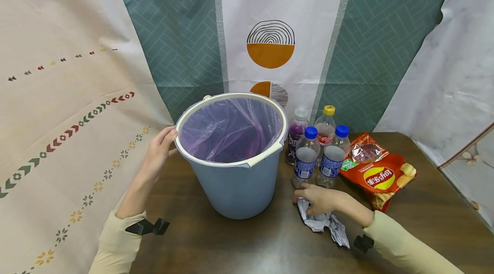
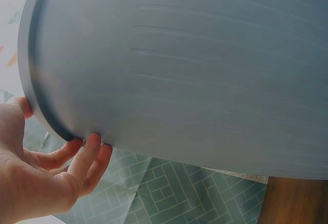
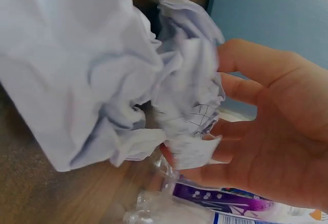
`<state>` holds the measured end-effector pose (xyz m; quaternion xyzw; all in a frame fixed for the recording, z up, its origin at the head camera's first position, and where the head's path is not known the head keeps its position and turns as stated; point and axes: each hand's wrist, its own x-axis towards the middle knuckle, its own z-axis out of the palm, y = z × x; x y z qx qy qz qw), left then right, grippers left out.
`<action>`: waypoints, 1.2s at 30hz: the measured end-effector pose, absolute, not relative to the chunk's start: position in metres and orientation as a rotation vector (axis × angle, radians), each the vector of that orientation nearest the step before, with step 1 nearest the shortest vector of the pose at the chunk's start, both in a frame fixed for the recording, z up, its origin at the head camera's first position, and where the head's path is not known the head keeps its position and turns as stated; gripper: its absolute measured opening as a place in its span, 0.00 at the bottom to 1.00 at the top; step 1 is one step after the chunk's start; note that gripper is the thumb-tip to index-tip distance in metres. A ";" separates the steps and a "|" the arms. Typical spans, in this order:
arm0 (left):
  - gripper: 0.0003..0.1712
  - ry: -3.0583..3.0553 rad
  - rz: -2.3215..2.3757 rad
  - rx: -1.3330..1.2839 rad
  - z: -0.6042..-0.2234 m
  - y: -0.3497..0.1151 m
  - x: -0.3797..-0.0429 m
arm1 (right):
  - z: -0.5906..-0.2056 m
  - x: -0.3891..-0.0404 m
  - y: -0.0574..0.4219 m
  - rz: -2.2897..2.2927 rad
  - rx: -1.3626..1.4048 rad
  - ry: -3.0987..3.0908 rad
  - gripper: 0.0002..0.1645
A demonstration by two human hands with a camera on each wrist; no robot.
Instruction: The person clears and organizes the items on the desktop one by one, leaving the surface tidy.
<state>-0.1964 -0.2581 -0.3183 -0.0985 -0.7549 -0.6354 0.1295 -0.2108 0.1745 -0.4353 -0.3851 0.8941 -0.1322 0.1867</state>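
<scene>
We saw a bin (image 1: pixel 239 192) standing upright on a brown table (image 1: pixel 185 248), its pale rim (image 1: pixel 231 164) lined with a thin purple bag (image 1: pixel 231 130). The left hand (image 1: pixel 157 156) gripped the rim at the bin's left side, thumb over the edge and fingers bent beneath it, as we could make out from the left wrist. To the right of the bin and near it, crumpled white paper (image 1: pixel 314 222) lay on the table, and the right hand (image 1: pixel 320 199) pinched the paper between thumb and fingers, the palm clear of it. We could not tell whether the paper was one sheet or several. Just behind that hand stood two bottles with blue caps, one on the left (image 1: pixel 306 160) and one on the right (image 1: pixel 332 160). Beyond them we noted a yellow-capped bottle (image 1: pixel 324 129) and a purple-labelled bottle (image 1: pixel 296 132), the latter close beside the bin. Right of the bottles, a red chip bag (image 1: pixel 380 177) lay flat, with a crinkled clear wrapper (image 1: pixel 365 152) on its upper part. Behind everything hung a patterned curtain (image 1: pixel 177 42).
</scene>
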 end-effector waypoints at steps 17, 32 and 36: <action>0.27 -2.201 -1.855 -0.277 -0.318 -0.258 -0.197 | -0.414 -0.213 0.171 -0.499 -1.320 2.548 0.19; 0.27 -2.186 -1.871 -0.298 -0.318 -0.259 -0.198 | -0.385 -0.215 0.175 -0.631 -1.355 2.540 0.20; 0.26 -2.170 -1.886 -0.299 -0.319 -0.259 -0.198 | -0.382 -0.216 0.176 -0.655 -1.388 2.546 0.21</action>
